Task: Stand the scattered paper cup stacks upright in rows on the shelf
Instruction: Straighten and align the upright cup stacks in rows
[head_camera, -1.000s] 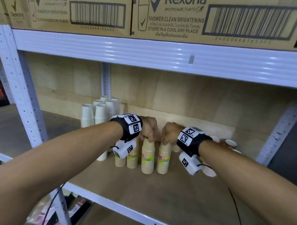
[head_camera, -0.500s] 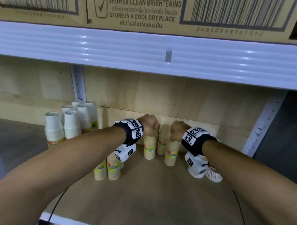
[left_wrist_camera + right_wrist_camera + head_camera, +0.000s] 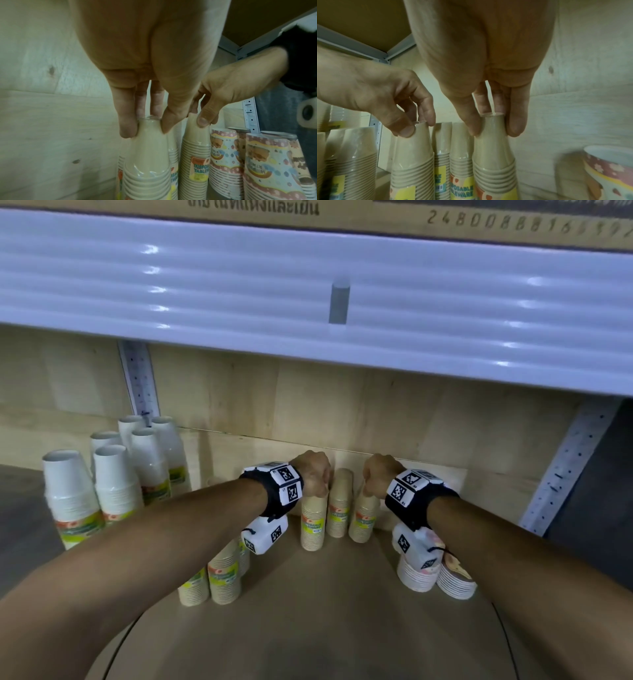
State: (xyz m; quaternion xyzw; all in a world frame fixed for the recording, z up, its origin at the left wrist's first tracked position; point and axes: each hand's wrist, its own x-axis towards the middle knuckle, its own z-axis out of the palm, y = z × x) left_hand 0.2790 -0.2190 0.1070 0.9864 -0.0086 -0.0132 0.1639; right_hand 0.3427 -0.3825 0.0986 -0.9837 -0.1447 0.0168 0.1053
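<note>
Tan cup stacks are standing upright at the far middle of the shelf (image 3: pixel 325 611). Left hand (image 3: pixel 313 475) is pinching the top of the left stack (image 3: pixel 312 523) with curled fingers (image 3: pixel 127 125); right hand (image 3: pixel 378 474) is pinching the right stack (image 3: pixel 363 517) likewise, a third stack (image 3: pixel 339 508) standing between. White stacks (image 3: pixel 113 487) are standing far left, patterned cups (image 3: pixel 442 575) near right.

The shelf board (image 3: pixel 329 628) is pale, matt wood, its grain and knots plain on the back panel (image 3: pixel 51 94). Overhead, at twelve o'clock, the ribbed beam (image 3: pixel 239 285) looks like glossy painted metal. The tan cup stacks (image 3: pixel 313 522) are matt paper under shiny clear film, probably plastic. At nine o'clock the white cup stacks (image 3: pixel 116 484) look smooth and faintly glossy.
</note>
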